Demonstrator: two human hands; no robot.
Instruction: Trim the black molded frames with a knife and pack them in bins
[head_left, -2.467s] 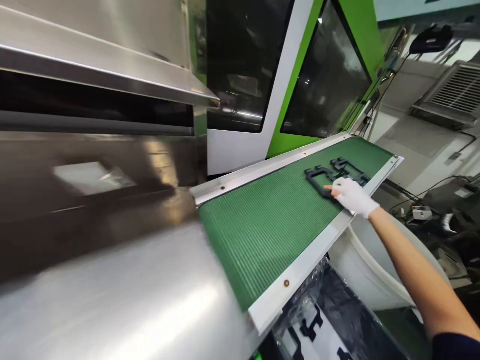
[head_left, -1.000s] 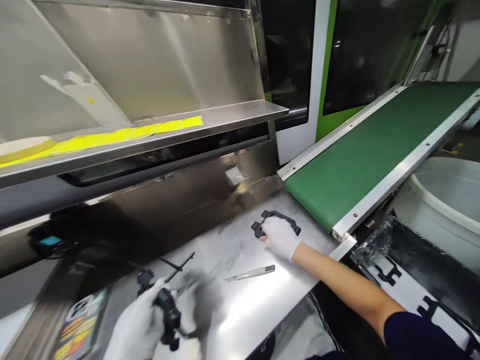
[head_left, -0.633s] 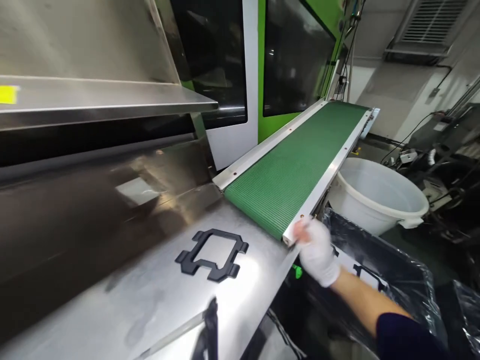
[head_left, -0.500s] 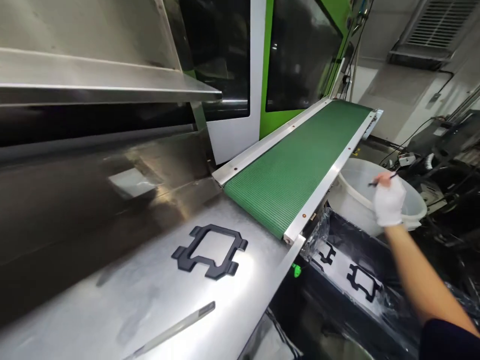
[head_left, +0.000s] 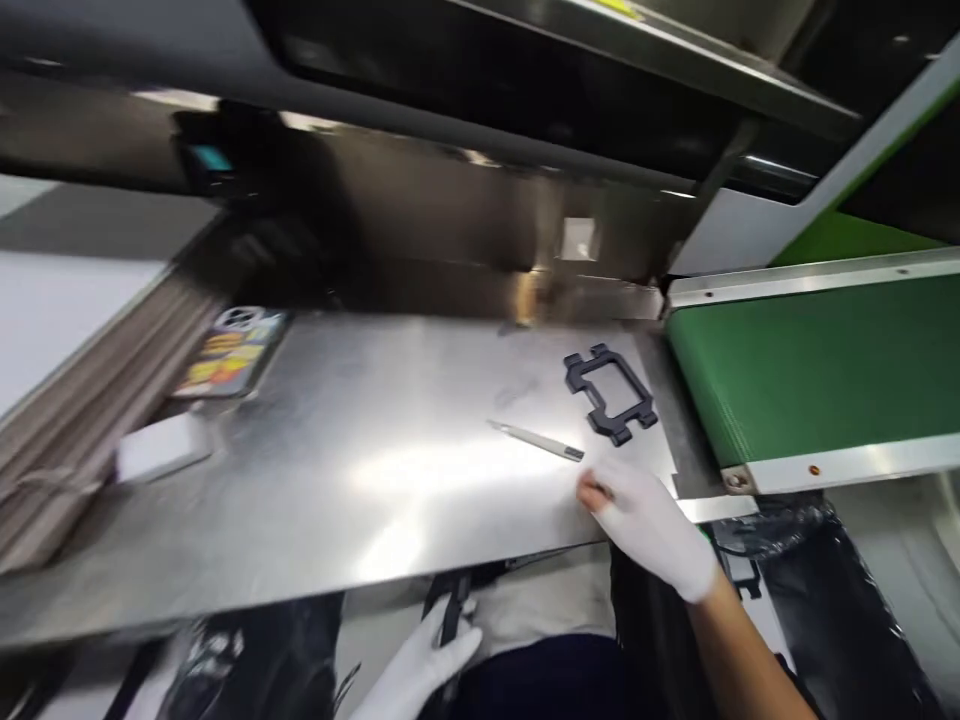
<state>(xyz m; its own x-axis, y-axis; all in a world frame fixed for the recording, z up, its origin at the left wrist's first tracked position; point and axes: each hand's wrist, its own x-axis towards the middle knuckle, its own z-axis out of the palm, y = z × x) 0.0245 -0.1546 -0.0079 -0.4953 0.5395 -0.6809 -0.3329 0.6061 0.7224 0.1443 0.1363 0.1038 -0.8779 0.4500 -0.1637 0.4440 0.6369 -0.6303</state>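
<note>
My right hand (head_left: 646, 520), in a white glove, hovers over the front right of the steel table (head_left: 360, 470) with its fingers loosely apart and nothing in it. It is close to a slim silver knife (head_left: 537, 441). A black plastic frame part (head_left: 610, 394) lies flat just beyond, by the conveyor. Below the table's front edge, my gloved left hand (head_left: 416, 672) grips a black plastic part (head_left: 451, 612) held low near my body.
A green conveyor belt (head_left: 817, 365) with a metal rail adjoins the table on the right. A phone (head_left: 229, 350) and a small white box (head_left: 163, 447) lie at the table's left. A bin lined with black plastic (head_left: 817, 590) stands under the conveyor's end.
My view swung left and down, from the conveyor and white tub to the table. My right hand came back from the tub to the table's edge. My left hand now shows below.
</note>
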